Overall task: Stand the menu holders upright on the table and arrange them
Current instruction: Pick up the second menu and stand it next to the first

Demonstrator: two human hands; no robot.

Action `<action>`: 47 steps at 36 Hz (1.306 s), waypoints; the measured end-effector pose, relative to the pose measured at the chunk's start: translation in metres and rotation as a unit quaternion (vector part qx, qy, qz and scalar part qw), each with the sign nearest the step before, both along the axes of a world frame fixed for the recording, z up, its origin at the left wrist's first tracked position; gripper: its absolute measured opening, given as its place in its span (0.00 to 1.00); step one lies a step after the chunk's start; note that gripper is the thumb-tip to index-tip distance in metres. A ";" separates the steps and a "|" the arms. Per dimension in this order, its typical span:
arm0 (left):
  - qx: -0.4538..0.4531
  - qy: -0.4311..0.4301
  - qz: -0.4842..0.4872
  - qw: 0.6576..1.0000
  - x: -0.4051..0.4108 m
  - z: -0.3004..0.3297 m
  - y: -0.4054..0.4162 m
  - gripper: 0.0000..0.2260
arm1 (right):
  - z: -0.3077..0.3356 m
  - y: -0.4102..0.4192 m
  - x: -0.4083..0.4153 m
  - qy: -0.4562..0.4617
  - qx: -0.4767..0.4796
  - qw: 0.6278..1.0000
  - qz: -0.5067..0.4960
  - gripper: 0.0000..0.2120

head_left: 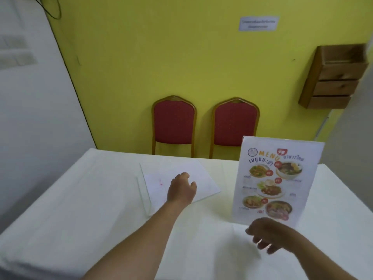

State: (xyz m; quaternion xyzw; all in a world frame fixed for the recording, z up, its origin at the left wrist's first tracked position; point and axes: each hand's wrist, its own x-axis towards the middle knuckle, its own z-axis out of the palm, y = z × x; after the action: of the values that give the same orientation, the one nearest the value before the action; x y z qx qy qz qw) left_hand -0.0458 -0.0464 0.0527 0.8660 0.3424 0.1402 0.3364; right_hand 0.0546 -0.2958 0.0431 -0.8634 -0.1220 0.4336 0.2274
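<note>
Head view: one menu holder (278, 182) is seen upright on the right of the white-clothed table (80, 199), its printed menu facing the camera. A second, clear menu holder (179, 184) lies flat mid-table. The left hand (181, 188) is laid over the flat holder, fingers loosely curled; a firm grip cannot be told. The right hand (268, 235) is held just before the upright holder's base, fingers apart, nothing grasped. Step judged: raising the second holder. An edge must be gripped and the sheet tipped onto its base. Beyond: two red chairs (173, 122), yellow wall (161, 57), wooden wall rack (335, 77).
</note>
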 end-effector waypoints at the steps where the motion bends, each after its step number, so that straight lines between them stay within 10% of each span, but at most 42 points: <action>1: 0.030 0.019 0.000 0.999 -0.006 -0.005 0.009 0.20 | 0.000 0.016 -0.007 0.027 0.004 1.000 0.012 0.07; 12: 0.216 0.200 0.003 0.956 -0.039 -0.029 0.092 0.19 | -0.024 0.158 -0.030 -0.191 0.045 0.977 0.086 0.22; 26: -0.108 0.184 0.067 0.975 -0.032 -0.042 0.134 0.26 | -0.039 0.224 0.031 -0.246 -0.108 0.963 0.004 0.26; 38: -0.135 0.124 0.073 0.980 -0.042 -0.050 0.146 0.31 | -0.044 0.235 0.054 -0.231 -0.144 0.955 -0.119 0.22; 47: -0.134 0.118 0.069 0.982 -0.068 -0.042 0.157 0.30 | -0.007 0.225 0.061 -0.148 0.023 0.978 -0.144 0.18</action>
State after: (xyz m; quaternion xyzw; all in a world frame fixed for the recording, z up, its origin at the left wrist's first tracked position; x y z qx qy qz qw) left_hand -0.1140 0.1101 0.0108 0.7977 0.4545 0.0131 0.3961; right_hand 0.1151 -0.0706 0.0357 -0.9210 -0.0387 0.2610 0.2866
